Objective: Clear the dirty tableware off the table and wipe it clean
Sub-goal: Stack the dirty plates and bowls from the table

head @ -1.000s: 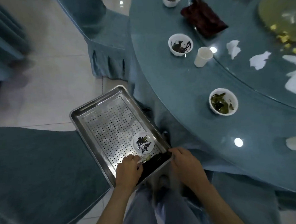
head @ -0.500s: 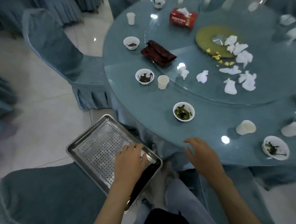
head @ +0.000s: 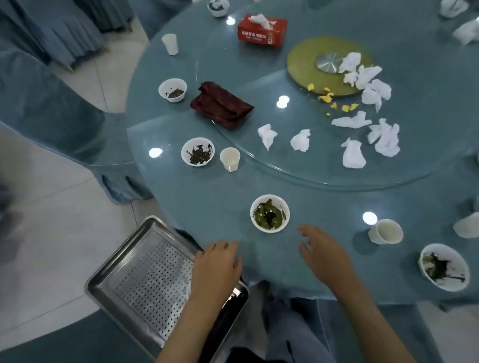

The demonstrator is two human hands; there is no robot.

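Observation:
A round table (head: pixel 205 189) with a blue cloth carries several dirty white bowls. The nearest bowl (head: pixel 269 213), holding green leftovers, sits just beyond my hands. My right hand (head: pixel 321 249) hovers over the table edge below it, fingers relaxed and empty. My left hand (head: pixel 217 263) is at the table's rim above the right end of a perforated steel tray (head: pixel 143 278), empty, fingers loosely bent. Another bowl (head: pixel 198 151) and a paper cup (head: pixel 230 159) stand further left. A dark red cloth (head: pixel 221 104) lies on the glass turntable (head: pixel 260 165).
Crumpled tissues (head: pixel 352 153) and yellow scraps litter the turntable, with a red tissue box (head: pixel 262 30) behind. More bowls (head: pixel 442 266) and a tipped cup (head: pixel 385 231) sit at right. Blue-covered chairs (head: pixel 37 104) stand left; the tray rests on one.
The view has lifted from the tray to the table. Both hands have left the tray's near end and risen toward the table edge; the bowl set in the tray is now hidden under my left arm.

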